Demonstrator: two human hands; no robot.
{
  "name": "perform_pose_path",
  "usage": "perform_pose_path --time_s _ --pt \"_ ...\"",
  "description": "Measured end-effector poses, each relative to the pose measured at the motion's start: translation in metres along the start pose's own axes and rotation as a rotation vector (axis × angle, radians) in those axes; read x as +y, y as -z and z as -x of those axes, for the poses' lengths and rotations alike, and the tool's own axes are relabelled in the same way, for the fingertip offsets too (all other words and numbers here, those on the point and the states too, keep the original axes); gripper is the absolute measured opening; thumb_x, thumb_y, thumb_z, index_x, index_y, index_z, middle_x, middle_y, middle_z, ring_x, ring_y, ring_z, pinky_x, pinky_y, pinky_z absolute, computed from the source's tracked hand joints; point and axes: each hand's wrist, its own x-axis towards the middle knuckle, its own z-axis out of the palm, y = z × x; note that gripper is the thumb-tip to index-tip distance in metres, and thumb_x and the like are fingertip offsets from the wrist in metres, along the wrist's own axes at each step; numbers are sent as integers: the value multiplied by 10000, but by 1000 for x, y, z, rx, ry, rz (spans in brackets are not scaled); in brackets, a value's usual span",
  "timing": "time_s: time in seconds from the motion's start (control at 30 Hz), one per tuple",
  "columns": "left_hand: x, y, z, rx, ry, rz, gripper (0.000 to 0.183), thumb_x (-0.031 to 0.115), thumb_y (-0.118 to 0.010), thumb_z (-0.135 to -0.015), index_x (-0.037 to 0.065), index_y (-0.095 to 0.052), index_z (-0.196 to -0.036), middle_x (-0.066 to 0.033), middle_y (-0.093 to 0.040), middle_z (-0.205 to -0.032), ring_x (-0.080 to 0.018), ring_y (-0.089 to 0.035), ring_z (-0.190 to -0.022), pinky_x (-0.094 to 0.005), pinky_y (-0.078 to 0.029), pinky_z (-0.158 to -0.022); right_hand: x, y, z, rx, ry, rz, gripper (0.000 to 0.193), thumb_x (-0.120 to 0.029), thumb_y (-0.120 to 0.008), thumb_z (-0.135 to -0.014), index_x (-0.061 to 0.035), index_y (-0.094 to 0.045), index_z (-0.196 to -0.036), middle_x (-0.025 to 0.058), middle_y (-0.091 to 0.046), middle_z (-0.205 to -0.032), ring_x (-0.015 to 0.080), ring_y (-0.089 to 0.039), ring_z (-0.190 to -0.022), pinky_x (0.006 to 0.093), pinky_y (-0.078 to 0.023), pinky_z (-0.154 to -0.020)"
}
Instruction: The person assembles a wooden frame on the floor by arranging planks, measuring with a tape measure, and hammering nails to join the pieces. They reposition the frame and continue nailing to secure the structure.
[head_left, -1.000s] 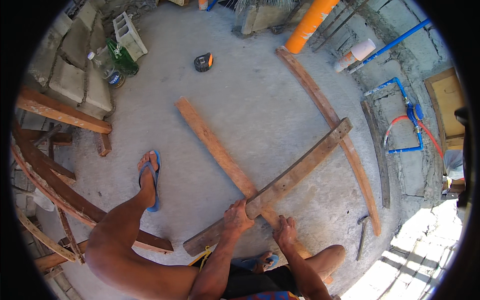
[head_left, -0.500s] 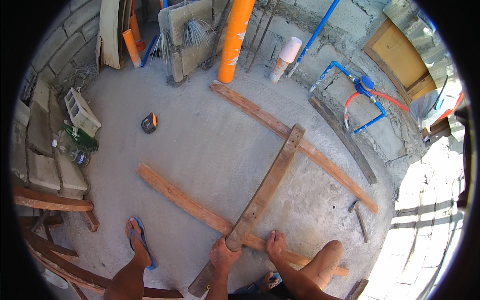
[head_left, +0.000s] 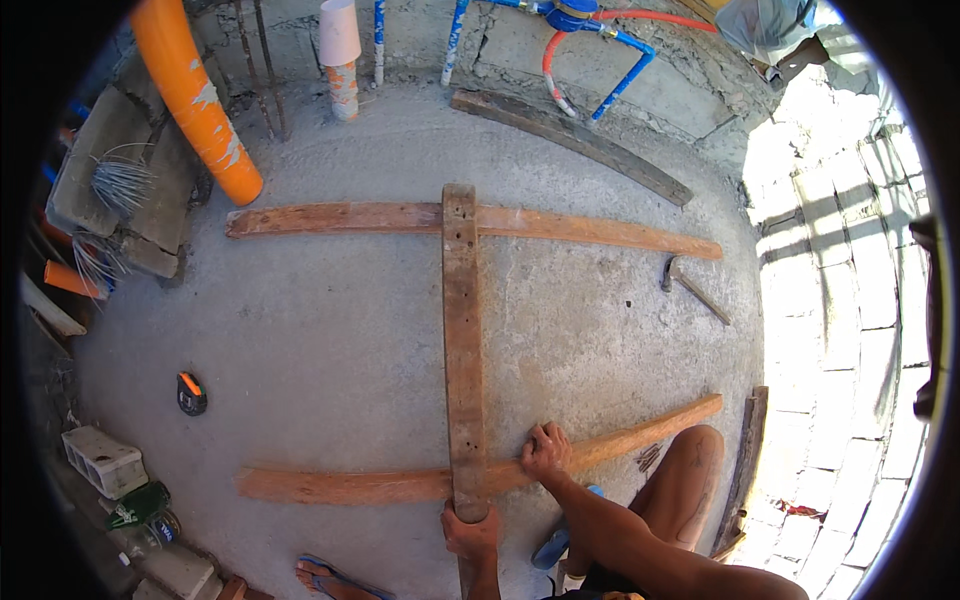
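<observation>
A dark wooden plank [head_left: 463,340] with small holes lies crosswise over two reddish-brown boards, running away from me. My left hand [head_left: 470,530] is closed around this plank near its close end, just past the near board [head_left: 345,486]. My right hand [head_left: 546,451] grips the near board to the right of the crossing, its fingers curled over the far edge. Across the far board [head_left: 600,227] rests the plank's other end, with no hand near it.
A claw hammer [head_left: 700,292] lies on the concrete floor at right, a tape measure [head_left: 191,394] at left. Several nails [head_left: 649,458] lie near my knee. An orange pipe [head_left: 197,105], a hollow block [head_left: 104,461] and a dark timber [head_left: 575,145] stand or lie around the edges.
My view has turned to the right, so the boards now run nearly level across the picture and the plank nearly upright. Both hands still hold the wood.
</observation>
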Motion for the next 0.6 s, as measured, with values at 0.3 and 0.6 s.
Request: perform_pose_path --time_s 0.3,0.6 --pt "-1 -7 -2 -5 37 -44 689 289 -882 -610 63 -606 -1199 -153 -697 -1110 -380 -690 -1007 -481 -551 -879 5 -5 1 -82 -84 3 197 -194 -635 -679 -106 -696 -844 125 -562 -971 340 -582 -978 483 -469 -816" --pt "0 2 0 -11 64 10 675 369 -874 -617 103 -623 -1185 -144 -697 -1103 -376 -690 -1001 -500 -556 -863 -2 -1 2 -72 -48 43 251 -199 -642 -714 -54 -749 -890 160 -574 -1026 373 -578 -1034 499 -485 -869"
